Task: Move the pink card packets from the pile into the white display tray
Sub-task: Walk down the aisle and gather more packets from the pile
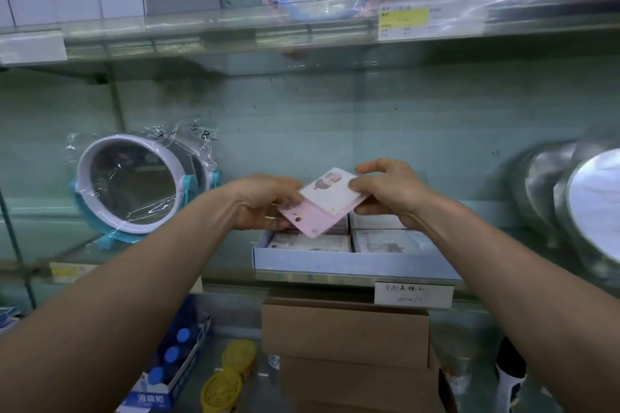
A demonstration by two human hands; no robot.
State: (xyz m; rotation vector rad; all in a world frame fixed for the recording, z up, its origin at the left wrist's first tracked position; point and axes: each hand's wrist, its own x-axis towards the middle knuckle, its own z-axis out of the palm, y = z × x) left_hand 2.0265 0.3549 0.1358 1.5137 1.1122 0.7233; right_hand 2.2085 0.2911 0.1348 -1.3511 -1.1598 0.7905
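On the glass shelf (318,276) at mid-height, between a wrapped round mirror (134,183) on the left and stacked metal bowls (577,204) on the right, sits the white display tray (335,261), its near wall toward the camera. Inside it, packets (312,242) already lie flat in what look like four stacks, two by two (the hands hide most of the far row). Just above the tray's far half, the left hand (265,201) and the right hand (391,193) both grasp a small fanned stack. The left pinches its left edge, and the right fingers (375,167) curl round its right corner with the thumb pressed on top. A pink card packet (310,223) lies underneath, with a pale, picture-faced one (332,193) skewed across it. To place these well, I would first square the two between both thumbs. Then lower them flat onto whichever stack sits lowest, edges matched to the packets beneath. Let go only once they rest, so nothing slides over the tray wall.
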